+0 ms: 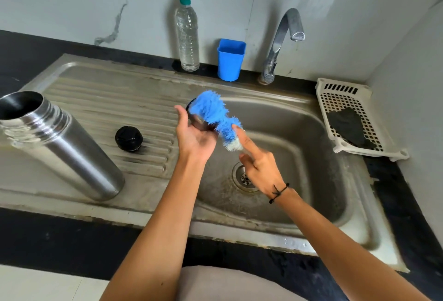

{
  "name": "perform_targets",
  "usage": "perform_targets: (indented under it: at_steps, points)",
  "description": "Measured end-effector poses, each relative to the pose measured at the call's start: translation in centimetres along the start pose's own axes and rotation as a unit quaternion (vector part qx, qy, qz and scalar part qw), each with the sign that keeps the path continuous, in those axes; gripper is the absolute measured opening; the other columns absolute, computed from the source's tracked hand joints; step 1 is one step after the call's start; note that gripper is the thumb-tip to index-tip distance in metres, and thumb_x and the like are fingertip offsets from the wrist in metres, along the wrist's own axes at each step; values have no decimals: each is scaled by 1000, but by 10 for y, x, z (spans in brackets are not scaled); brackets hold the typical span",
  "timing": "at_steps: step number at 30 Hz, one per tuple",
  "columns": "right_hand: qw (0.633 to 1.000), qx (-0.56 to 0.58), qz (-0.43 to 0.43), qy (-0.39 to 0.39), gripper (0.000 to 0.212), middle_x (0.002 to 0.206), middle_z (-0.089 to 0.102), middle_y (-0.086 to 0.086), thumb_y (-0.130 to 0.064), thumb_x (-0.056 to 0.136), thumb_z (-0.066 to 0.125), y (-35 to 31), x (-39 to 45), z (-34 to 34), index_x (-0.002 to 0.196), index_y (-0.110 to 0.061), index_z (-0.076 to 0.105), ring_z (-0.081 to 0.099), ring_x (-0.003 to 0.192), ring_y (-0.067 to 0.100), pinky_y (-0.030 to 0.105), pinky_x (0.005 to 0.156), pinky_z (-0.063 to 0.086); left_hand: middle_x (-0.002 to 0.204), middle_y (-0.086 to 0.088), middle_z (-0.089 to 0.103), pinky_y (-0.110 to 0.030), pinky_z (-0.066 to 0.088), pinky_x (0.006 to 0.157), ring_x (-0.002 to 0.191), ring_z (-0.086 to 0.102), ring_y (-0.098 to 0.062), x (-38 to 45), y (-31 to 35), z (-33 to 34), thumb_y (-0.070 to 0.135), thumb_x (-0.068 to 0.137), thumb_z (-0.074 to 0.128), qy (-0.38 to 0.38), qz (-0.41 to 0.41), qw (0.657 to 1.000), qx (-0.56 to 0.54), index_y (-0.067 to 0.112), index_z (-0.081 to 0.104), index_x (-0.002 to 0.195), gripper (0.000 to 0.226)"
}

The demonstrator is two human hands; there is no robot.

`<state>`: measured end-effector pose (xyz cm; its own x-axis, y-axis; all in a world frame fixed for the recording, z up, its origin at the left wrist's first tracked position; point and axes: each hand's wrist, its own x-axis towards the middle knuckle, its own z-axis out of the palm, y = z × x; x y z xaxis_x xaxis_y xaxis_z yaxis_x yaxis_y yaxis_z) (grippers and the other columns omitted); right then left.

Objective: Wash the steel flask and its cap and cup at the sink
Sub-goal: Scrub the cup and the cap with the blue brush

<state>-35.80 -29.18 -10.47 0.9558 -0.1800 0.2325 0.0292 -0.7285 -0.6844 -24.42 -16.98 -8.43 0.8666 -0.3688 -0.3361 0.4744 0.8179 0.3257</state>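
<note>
While the left hand (194, 136) holds the small round steel cup (197, 120) over the left edge of the sink basin (299, 130), its fingers are curled around the cup from below and the thumb stands up on the left side. The right hand (260, 169) grips a fluffy blue brush with a white tip (217, 117); the index finger lies stretched along the brush and the other fingers are bent under it. The blue bristles cover the mouth of the cup, so I cannot tell how deep the brush goes inside.

The tall steel flask (60, 142) stands open on the ribbed draining board (107, 99), at the left, well apart from the hands. The round black cap (128, 138) rests on the same board, between the flask and the left hand.

Behind the sink, a clear plastic bottle with a green lid (187, 37) and a blue plastic container (230, 60) stand beside the curved metal tap (280, 42). A white plastic basket (354, 118) with a dark scrub pad (348, 127) inside sits at the right.
</note>
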Motion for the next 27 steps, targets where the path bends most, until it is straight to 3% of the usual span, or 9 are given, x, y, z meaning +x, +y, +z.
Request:
perform_targets:
  at_steps: [3, 5, 7, 9, 13, 16, 19, 23, 27]
  points:
    - [998, 35, 54, 16, 77, 86, 68, 24, -4, 92, 45, 6, 3, -5, 131, -65, 19, 52, 53, 29, 37, 68, 53, 128, -15, 58, -44, 44, 100, 117, 57, -31, -3, -1, 4, 38, 88, 62, 7, 17, 1000, 0, 12, 53, 88, 27]
    - [995, 61, 76, 31, 78, 92, 65, 29, -1, 92, 46, 5, 3, -14, 128, -66, 20, 49, 58, 38, 24, 67, 50, 118, -13, 58, -42, 42, 102, 115, 56, -30, -3, 0, 4, 33, 88, 63, 17, 19, 1000, -8, 13, 52, 80, 24]
    - [995, 71, 59, 45, 79, 89, 68, 21, 1, 91, 46, 0, 3, -20, 129, -64, 22, 42, 54, 27, 18, 61, 47, 108, -11, 59, -41, 38, 106, 116, 55, -30, -4, 2, 4, 31, 89, 61, 12, 16, 1000, 13, 15, 50, 71, 27]
    - [998, 57, 19, 29, 81, 89, 70, 9, 2, 90, 46, -7, 1, -18, 132, -63, 22, 40, 49, 24, 24, 62, 53, 102, -12, 63, -42, 40, 102, 113, 57, -31, -4, 0, 3, 26, 93, 55, 5, 16, 1000, 18, 13, 55, 77, 20]
    - [1000, 13, 15, 15, 83, 103, 69, 18, 0, 89, 46, -1, -2, -6, 133, -65, 19, 47, 48, 27, 38, 65, 55, 86, -10, 56, -50, 43, 98, 102, 60, -32, -6, 0, 3, 22, 98, 48, 11, 9, 1000, -5, 9, 50, 70, 31]
    - [995, 54, 80, 38, 78, 93, 69, 19, 0, 92, 46, 7, 1, -12, 130, -63, 20, 42, 51, 19, 27, 64, 50, 94, -15, 52, -54, 43, 99, 112, 54, -42, -9, 5, 4, 25, 96, 53, 11, -10, 998, -54, 7, 49, 72, 31]
    - [993, 80, 62, 56, 82, 85, 65, 24, 1, 91, 45, 3, -1, -17, 128, -67, 20, 39, 53, 18, 16, 60, 45, 121, -20, 52, -55, 45, 92, 116, 52, -43, -8, 4, 4, 26, 99, 47, -5, -8, 998, -63, 6, 52, 87, 24]
    - [999, 35, -19, 12, 79, 86, 70, 12, -1, 89, 46, -2, -4, -5, 138, -58, 21, 38, 46, 9, 21, 60, 50, 107, -13, 67, -47, 51, 86, 103, 62, -30, -9, 0, 8, 38, 98, 45, -27, 14, 999, 16, 9, 59, 108, 34]
    - [999, 33, 32, 17, 78, 77, 67, 16, -4, 93, 46, 7, 0, 1, 132, -65, 17, 39, 45, 9, 35, 63, 53, 114, -14, 63, -47, 45, 98, 106, 59, -30, -14, -5, 6, 28, 97, 50, -21, 10, 1000, 21, 8, 59, 101, 22]
